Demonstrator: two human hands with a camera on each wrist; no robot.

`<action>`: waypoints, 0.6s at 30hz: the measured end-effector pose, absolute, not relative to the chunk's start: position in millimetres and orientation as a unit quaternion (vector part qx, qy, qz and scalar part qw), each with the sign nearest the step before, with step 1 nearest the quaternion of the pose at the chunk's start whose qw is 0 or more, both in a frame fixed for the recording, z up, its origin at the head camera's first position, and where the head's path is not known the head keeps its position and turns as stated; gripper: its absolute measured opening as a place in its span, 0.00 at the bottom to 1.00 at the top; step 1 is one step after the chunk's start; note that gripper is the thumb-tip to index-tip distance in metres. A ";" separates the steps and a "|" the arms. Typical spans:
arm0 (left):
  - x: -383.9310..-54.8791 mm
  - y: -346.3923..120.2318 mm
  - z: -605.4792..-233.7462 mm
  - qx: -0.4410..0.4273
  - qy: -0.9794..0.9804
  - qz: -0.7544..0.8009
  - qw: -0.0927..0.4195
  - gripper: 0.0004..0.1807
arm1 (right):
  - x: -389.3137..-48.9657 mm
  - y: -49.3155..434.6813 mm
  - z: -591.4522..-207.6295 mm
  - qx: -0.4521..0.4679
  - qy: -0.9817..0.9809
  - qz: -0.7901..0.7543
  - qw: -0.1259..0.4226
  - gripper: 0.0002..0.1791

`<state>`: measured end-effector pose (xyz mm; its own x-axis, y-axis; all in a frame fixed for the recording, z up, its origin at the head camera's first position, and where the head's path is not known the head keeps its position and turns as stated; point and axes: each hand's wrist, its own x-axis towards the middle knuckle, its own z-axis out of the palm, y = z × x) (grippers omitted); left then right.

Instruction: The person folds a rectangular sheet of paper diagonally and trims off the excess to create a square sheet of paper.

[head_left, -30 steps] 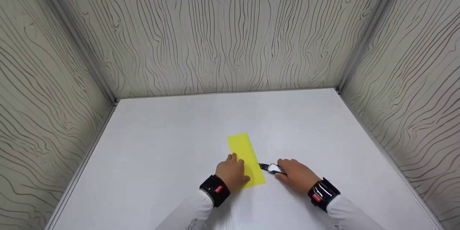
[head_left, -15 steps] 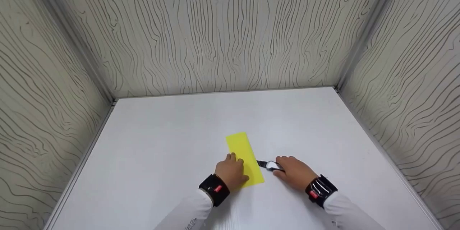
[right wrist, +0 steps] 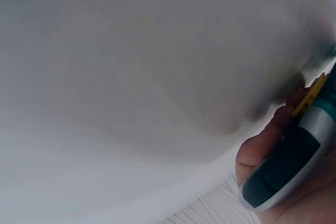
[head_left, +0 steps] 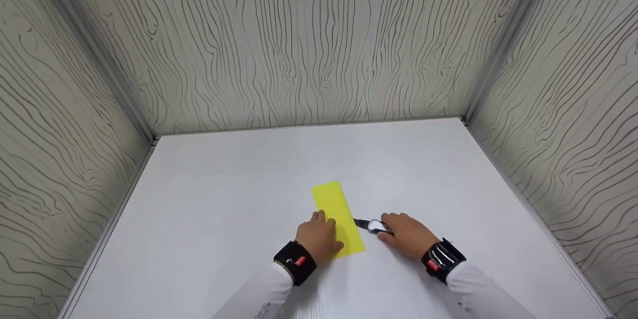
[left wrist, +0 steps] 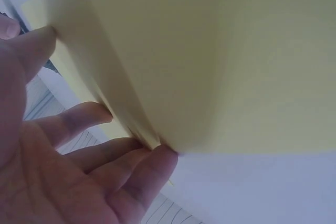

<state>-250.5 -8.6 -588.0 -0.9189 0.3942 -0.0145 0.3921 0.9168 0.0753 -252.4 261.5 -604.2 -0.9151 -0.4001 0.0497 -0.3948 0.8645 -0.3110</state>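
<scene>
A yellow paper (head_left: 343,212), apparently folded lengthwise, lies tilted on the white table in the head view. My left hand (head_left: 317,239) presses on its left part with spread fingertips. In the left wrist view those fingertips touch the yellow sheet (left wrist: 236,61) beside a long crease. My right hand (head_left: 406,234) grips a utility knife (head_left: 375,226), its dark tip at the paper's right long edge. Whether the blade sits inside the fold cannot be made out. The right wrist view shows the dark green and silver handle (right wrist: 289,166) in the curled fingers.
The white table (head_left: 239,179) extends around the paper. Wood-grain panels (head_left: 309,45) enclose it at the back and both sides, with grey metal posts (head_left: 493,67) in the corners. Each wrist wears a black band (head_left: 295,262).
The right hand and utility knife have slid a little farther away along the paper's right edge. The left hand stays on the paper, and the head view shifts slightly.
</scene>
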 end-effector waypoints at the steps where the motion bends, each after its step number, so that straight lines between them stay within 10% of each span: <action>1: -250.9 -9.2 -588.7 0.201 0.979 0.034 0.015 0.33 | -252.9 261.0 -604.2 -0.204 0.966 -0.157 0.008 0.15; 18: -252.2 -9.6 -591.3 0.198 0.979 0.036 0.012 0.32 | -258.6 251.2 -594.6 -0.170 0.970 -0.168 0.051 0.14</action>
